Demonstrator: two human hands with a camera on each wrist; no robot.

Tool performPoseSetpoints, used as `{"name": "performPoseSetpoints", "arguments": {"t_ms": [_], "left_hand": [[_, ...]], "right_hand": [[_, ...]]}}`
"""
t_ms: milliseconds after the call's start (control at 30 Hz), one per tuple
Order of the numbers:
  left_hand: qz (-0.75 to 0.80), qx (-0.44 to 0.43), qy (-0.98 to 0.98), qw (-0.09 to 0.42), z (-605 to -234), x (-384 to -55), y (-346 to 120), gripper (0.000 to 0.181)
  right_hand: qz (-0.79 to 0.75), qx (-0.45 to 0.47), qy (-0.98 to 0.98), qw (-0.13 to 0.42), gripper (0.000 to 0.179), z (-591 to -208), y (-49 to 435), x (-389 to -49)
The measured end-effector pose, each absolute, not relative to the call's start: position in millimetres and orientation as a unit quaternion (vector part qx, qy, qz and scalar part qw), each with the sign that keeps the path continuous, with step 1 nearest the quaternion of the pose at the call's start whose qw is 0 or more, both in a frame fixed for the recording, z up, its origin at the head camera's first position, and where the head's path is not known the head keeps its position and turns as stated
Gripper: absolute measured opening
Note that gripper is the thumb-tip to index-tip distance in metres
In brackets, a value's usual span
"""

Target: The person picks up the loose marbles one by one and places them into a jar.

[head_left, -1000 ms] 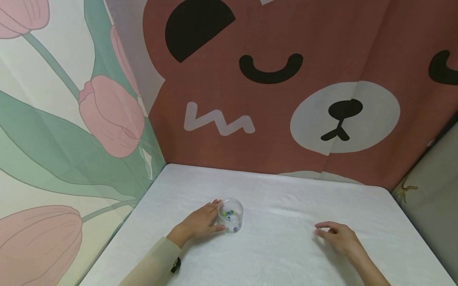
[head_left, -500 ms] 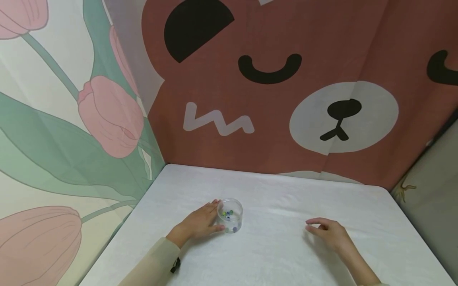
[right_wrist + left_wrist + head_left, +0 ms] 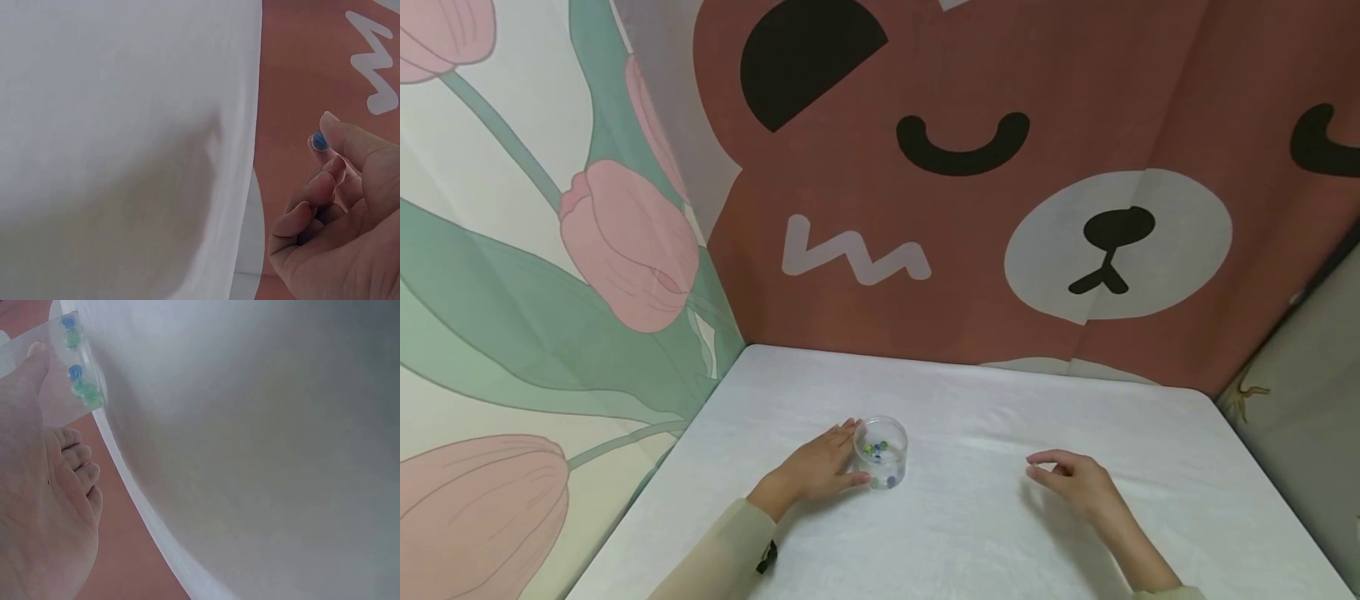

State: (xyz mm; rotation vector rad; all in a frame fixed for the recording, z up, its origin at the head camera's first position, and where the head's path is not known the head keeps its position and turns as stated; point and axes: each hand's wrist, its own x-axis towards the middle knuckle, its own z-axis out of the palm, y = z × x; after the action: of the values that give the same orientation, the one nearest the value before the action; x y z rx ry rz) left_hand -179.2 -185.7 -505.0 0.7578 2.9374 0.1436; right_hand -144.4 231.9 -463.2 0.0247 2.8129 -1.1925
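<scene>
A clear round plastic tub (image 3: 893,458) stands on the white-covered table. Blue and green glass marbles (image 3: 89,392) lie on its floor, several of them. My left hand (image 3: 817,468) holds the tub from its left side, thumb against the near wall and index finger behind it. Out to the right, my right hand (image 3: 1081,485) is raised over the cloth, its shadow below. Between its thumb and index fingertips it pinches a blue marble (image 3: 319,141), plain in the right wrist view. The other fingers of that hand are curled in.
The white tablecloth (image 3: 955,533) has slight creases. Behind the table hangs a brown cloth with a bear face (image 3: 970,250), and a tulip-print cloth (image 3: 512,325) covers the left side. A grey-green panel (image 3: 1315,417) borders the right edge.
My right hand has moved left and slightly away from me, toward the tub, with fingertips still together. My left hand and the tub stay in place.
</scene>
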Motion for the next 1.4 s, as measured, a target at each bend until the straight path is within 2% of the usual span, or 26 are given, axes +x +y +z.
{"name": "performPoseSetpoints", "arguments": {"t_ms": [400, 900, 1400], "left_hand": [[0.050, 0.253, 0.964, 0.056, -505.7, -179.3, -186.6, 0.095], [0.047, 0.257, 0.964, 0.046, -505.8, -178.2, -187.4, 0.094], [0.060, 0.255, 0.964, 0.056, -502.1, -176.8, -186.6, 0.094]], "right_hand": [[-0.408, -0.011, 0.912, 0.036, 0.039, -459.7, 215.1, -146.5], [-0.424, -0.020, 0.905, 0.031, 0.042, -451.1, 187.0, -152.8], [-0.445, -0.036, 0.895, 0.025, 0.027, -447.5, 163.8, -156.6]]}}
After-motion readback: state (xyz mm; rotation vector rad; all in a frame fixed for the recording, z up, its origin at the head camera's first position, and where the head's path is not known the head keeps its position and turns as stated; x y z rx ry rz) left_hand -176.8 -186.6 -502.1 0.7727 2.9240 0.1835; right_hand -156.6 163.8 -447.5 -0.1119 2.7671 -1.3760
